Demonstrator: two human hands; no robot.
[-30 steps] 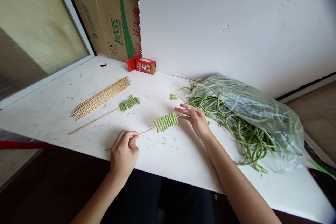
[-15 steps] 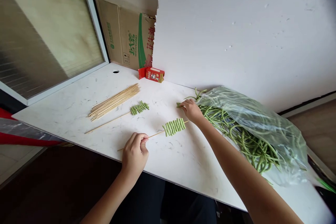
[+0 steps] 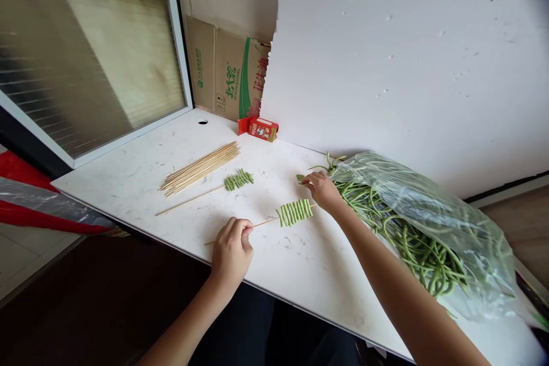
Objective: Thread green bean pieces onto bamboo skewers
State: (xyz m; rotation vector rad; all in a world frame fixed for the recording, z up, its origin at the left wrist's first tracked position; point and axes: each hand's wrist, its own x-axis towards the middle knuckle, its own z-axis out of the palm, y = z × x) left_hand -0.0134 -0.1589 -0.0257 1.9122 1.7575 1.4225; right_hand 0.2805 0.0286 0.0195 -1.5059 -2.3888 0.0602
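My left hand point(image 3: 233, 246) is closed in a pinch round a thin wooden skewer point(image 3: 263, 223), near its lower end. Short pieces of long bean point(image 3: 294, 213) are threaded side by side across the far part of that skewer, whose tip pokes out beyond them. My right hand point(image 3: 325, 190) has its fingers bent and pressed together on the ends of some long beans point(image 3: 300, 179) lying on the table. A second skewer point(image 3: 191, 200), with bean pieces point(image 3: 239, 179) on it, rests on the table beyond my left hand.
A pile of loose skewers point(image 3: 201, 168) lies at the left. More long beans point(image 3: 429, 257) spill from a clear plastic bag point(image 3: 412, 189) at the right. Behind stand a small red box point(image 3: 263, 129), a carton point(image 3: 223, 71) and a white board point(image 3: 377, 57). A framed glass panel point(image 3: 146, 68) leans at the left.
The camera view has swung left, so everything sits farther right and slightly lower in the picture. Both hands keep almost the same place and grip.
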